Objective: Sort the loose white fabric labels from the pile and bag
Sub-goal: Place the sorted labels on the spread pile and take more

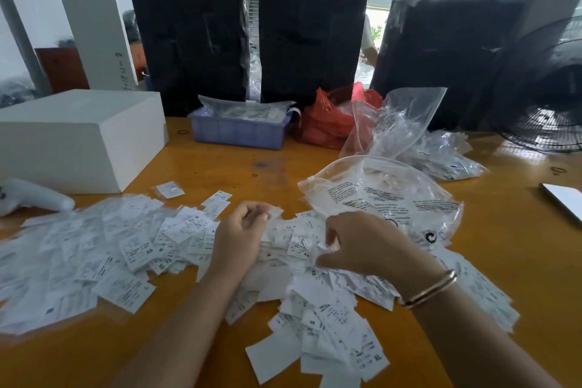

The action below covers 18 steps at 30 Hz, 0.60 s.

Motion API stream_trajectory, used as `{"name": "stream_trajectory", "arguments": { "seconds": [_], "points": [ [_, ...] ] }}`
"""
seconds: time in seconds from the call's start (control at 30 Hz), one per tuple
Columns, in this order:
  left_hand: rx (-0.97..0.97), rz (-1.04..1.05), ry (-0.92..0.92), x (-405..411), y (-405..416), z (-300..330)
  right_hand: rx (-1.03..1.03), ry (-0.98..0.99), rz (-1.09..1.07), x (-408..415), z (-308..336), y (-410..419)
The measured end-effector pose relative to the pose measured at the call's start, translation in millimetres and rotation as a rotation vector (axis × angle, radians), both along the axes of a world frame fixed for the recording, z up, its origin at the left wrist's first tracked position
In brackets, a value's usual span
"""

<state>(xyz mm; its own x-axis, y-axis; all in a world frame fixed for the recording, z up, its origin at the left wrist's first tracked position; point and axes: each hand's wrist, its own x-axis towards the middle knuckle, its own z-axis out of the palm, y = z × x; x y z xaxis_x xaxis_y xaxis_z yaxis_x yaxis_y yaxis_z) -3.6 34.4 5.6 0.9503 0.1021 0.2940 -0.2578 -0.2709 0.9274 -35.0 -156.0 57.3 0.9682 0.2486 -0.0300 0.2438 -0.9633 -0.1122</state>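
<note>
Clear bag (393,198) holds white labels; purple tray (239,132) holds packets

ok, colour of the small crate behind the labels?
Pale purple-blue crate, clearest in the head view.

- A label (273,213) was pinched in the left hand (242,230) above the pile (132,249).
- Labels were gripped by the right hand (362,246), just beside the clear bag (393,195).
- The yellow table (220,164) was strewn with labels.
</note>
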Motion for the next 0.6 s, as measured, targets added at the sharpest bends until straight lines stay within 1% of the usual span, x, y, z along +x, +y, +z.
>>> {"name": "stream_trajectory", "arguments": {
  "seconds": [0.07, 0.1, 0.2, 0.27, 0.37, 0.47, 0.53, 0.6],
  "points": [
    [-0.058, -0.011, 0.009, 0, -1, 0, -0.046, 0.056, -0.047, -7, -2, -2],
    [-0.081, -0.022, 0.012, 0, -1, 1, -0.05, 0.053, -0.066, -8, -2, -4],
    [-0.081, -0.051, -0.007, -2, -2, 2, -0.025, -0.042, -0.113, -7, -4, -10],
    [-0.108, -0.075, -0.001, -3, -3, 3, -0.01, -0.062, -0.123, -8, -6, -9],
    [-0.166, -0.099, 0.026, -4, -2, 3, -0.074, -0.101, -0.135, -7, -11, -6],
    [-0.229, -0.116, 0.063, -2, -1, 2, -0.098, -0.228, -0.168, -5, -9, -6],
    [-0.264, -0.13, 0.098, 0, 0, 1, -0.065, -0.314, -0.168, -6, -7, -4],
    [-0.341, -0.17, 0.137, 0, 0, 2, 0.035, -0.33, -0.14, -10, -7, 2]
  ]
}}
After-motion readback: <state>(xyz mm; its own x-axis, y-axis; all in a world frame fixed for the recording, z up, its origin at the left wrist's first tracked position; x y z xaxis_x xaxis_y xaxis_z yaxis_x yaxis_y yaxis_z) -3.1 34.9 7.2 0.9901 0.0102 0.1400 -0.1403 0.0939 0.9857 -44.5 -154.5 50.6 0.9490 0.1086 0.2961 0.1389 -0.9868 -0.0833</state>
